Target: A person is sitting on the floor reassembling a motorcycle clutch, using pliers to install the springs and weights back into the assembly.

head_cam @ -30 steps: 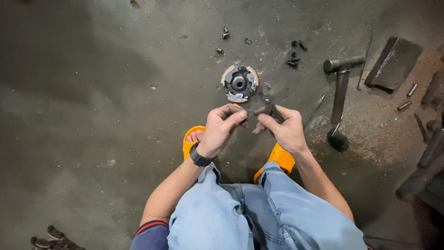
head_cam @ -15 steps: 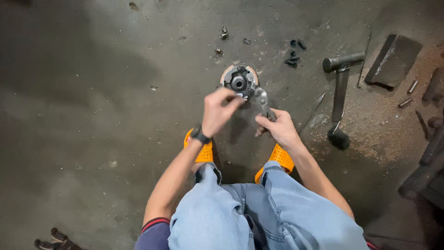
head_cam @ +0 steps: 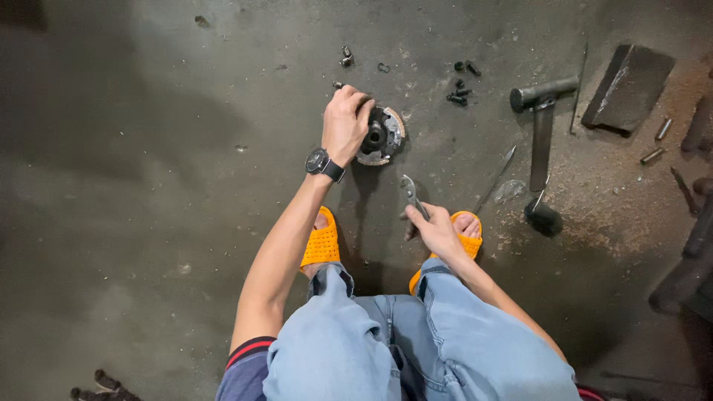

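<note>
no packages, labels, signs or screens in view

round metal part (head_cam: 380, 136): my left hand (head_cam: 344, 122) covers its left side, so I can't see where the fingers grip.
pliers (head_cam: 411, 194): handles are buried in my right hand (head_cam: 437, 232); I can't tell whether the jaws are parted.
small bolts (head_cam: 460, 82): too small for me to count or sort by kind.
dark tool (head_cam: 104, 386): cut by the bottom edge; kind unclear.
dark bars (head_cam: 698, 230): run off the right edge; ends unseen.
orange sandals (head_cam: 322, 241): heels hidden under my jeans (head_cam: 386, 349).
hammer (head_cam: 542, 119): handle's lower end merges into a dark lump I can't make out.
</note>
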